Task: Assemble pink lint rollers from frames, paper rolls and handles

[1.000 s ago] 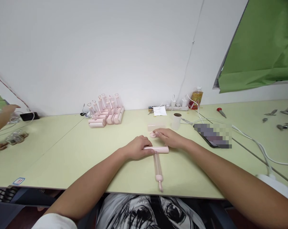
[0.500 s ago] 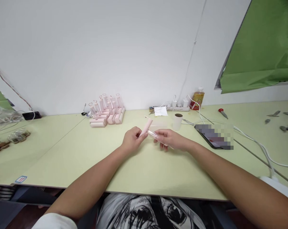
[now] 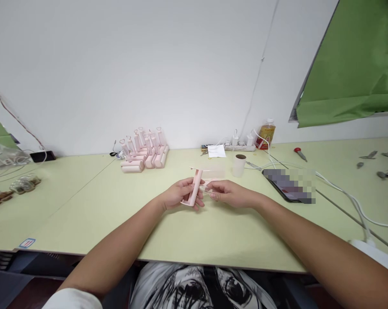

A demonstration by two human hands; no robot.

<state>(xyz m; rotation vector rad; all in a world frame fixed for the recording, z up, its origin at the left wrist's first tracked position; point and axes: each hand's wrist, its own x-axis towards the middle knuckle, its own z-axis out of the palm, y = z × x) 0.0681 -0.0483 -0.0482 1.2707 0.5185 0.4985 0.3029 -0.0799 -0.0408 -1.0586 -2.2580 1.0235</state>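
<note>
Fingers of the left hand are curled around a pink plastic frame, pointed away and slightly right lengthwise, while a clear plastic tube is pinched by the right hand.

Bright, even light — faint shadows, little glare.

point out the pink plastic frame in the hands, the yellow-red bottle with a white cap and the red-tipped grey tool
pink plastic frame (image 3: 197, 187): head view, its long bar
yellow-red bottle (image 3: 266, 132): head view, its body
red-tipped grey tool (image 3: 298, 150): head view, its red end
</note>
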